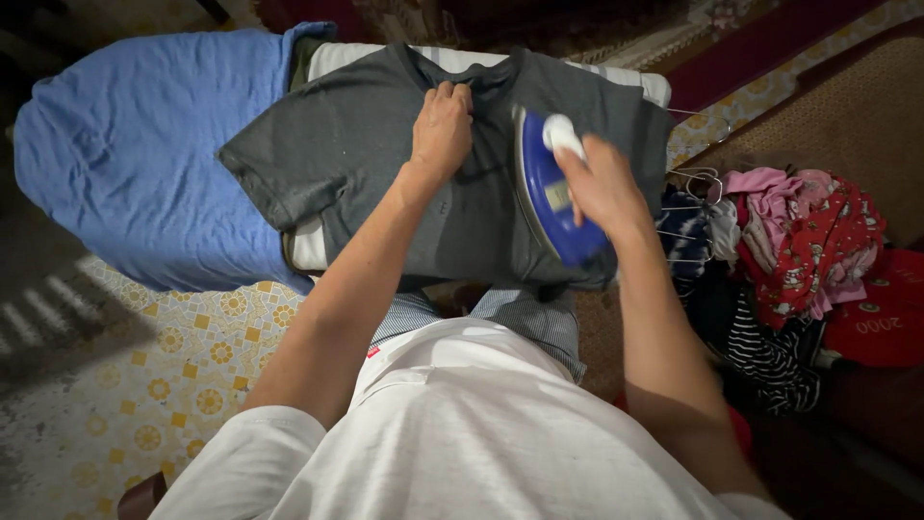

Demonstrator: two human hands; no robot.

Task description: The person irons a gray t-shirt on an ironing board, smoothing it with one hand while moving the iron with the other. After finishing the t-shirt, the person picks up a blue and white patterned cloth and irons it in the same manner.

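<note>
Gripping blue iron (551, 193) over grey T-shirt (385, 144)

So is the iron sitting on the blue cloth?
No, the blue and white iron rests on the grey T-shirt, held by the right hand, while the blue cloth lies off to the side.

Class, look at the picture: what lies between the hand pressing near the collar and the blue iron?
In the head view, only grey T-shirt fabric lies between the left hand and the iron.
</note>
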